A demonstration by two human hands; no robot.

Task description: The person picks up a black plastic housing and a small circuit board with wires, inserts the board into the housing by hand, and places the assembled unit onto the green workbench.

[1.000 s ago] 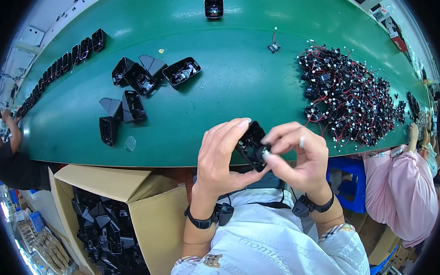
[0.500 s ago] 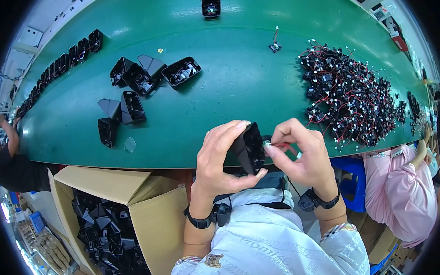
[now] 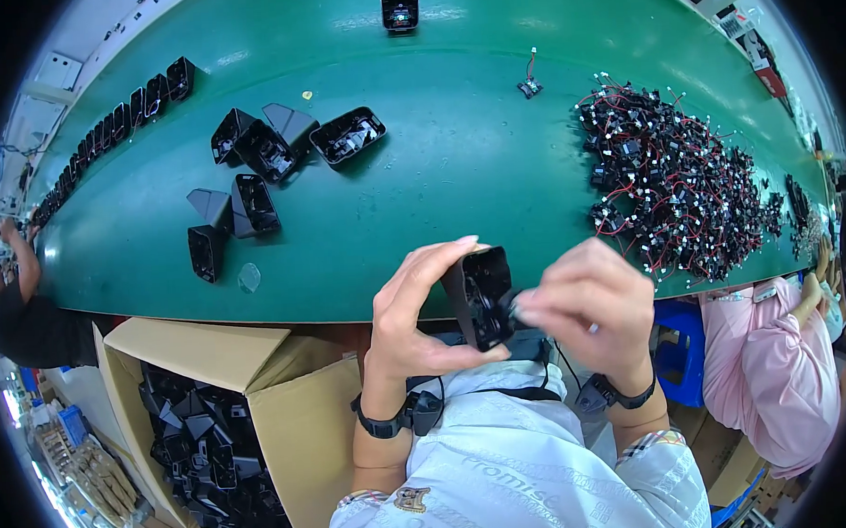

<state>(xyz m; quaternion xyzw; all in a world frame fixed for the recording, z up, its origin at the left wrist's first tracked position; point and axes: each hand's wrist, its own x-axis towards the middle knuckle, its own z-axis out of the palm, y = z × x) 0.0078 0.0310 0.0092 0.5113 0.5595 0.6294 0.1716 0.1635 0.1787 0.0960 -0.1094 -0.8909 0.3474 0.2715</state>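
Observation:
My left hand (image 3: 408, 312) grips a black plastic housing (image 3: 483, 304) just over the table's near edge, thumb below and fingers above, its open side turned to the right. At the housing's mouth, my right hand (image 3: 590, 304) is closed and blurred by motion. Its fingertips pinch a small black wired module (image 3: 513, 309), mostly hidden by the fingers and the housing's rim. Whether the module is inside the housing or only at its opening, I cannot tell.
Several black housings (image 3: 265, 150) lie loosely on the green table (image 3: 438, 169). A heap of wired modules (image 3: 674, 182) is on the right; one module (image 3: 529, 87) lies apart. A housing (image 3: 400, 8) stands far off, a row (image 3: 120, 126) at left. A carton (image 3: 308, 439) holds more housings.
The housing has tilted so that its opening faces me more. My right hand has turned over it, bringing the module against the opening; the red wires have gone from sight.

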